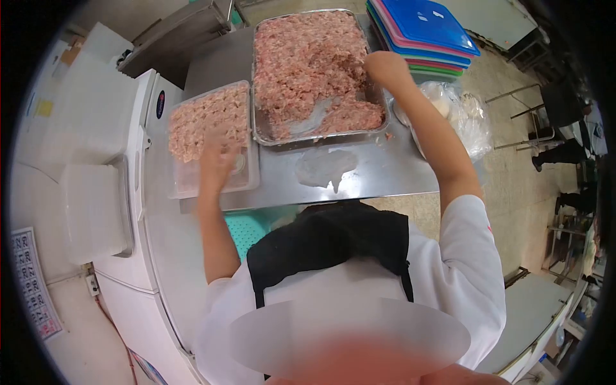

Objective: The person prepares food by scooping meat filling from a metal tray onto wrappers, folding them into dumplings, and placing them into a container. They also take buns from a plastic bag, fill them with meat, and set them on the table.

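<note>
A large metal tray (pixel 256 115) holds a thick mass of ground meat (pixel 301 54), with a bare patch of tray showing near the front. My right hand (pixel 387 69) is closed in a fist at the tray's right side, against the meat; what its fingers hold, if anything, is hidden. To the left stands a clear plastic container (pixel 186 183) whose far part is covered with rows of small meat lumps (pixel 208 115). Over its right front part is my left hand (pixel 220 154), smeared by motion, so its fingers cannot be made out.
Several coloured lids (pixel 427 25) are stacked right of the tray. Below them lies a clear plastic bag (pixel 471 122) with pale contents. A wet smear marks the steel table (pixel 276 183). A white fridge (pixel 151 212) stands at the left, and a green perforated basket (pixel 247 231) sits under the table edge.
</note>
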### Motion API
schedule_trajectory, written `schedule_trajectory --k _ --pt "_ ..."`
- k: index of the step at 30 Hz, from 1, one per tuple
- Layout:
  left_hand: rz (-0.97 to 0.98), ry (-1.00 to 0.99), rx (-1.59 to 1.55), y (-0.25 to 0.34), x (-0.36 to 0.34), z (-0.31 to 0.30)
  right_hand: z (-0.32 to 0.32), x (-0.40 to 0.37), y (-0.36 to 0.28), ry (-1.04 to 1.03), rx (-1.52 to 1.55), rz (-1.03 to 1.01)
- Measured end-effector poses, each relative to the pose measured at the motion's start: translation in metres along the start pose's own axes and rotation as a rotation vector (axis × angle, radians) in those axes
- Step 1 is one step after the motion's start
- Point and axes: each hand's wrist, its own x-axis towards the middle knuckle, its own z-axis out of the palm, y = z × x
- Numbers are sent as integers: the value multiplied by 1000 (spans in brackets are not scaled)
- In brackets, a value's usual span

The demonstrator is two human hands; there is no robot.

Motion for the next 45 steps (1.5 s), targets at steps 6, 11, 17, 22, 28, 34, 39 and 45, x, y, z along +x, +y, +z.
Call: schedule_trajectory --k 6,11,17,22,28,34,39,45 --pt "133 -370 -149 54 -19 140 18 -53 -59 -100 189 -399" --pt "103 -407 -112 59 -36 182 -30 -47 -55 -201 135 -475" --pt "145 16 177 77 -44 189 5 -26 -58 -205 212 -510" --pt "184 -3 253 77 -58 202 22 -59 -85 -240 321 -553" --pt "61 102 -324 100 -29 183 -15 -85 -62 -264 981 -412" --pt "521 26 -202 148 37 194 -17 -129 -75 -416 2254 719" --pt "929 -259 -35 195 64 232 19 -151 0 226 2022 810" --pt "1073 -473 -259 241 70 289 -6 -191 128 517 1124 974"
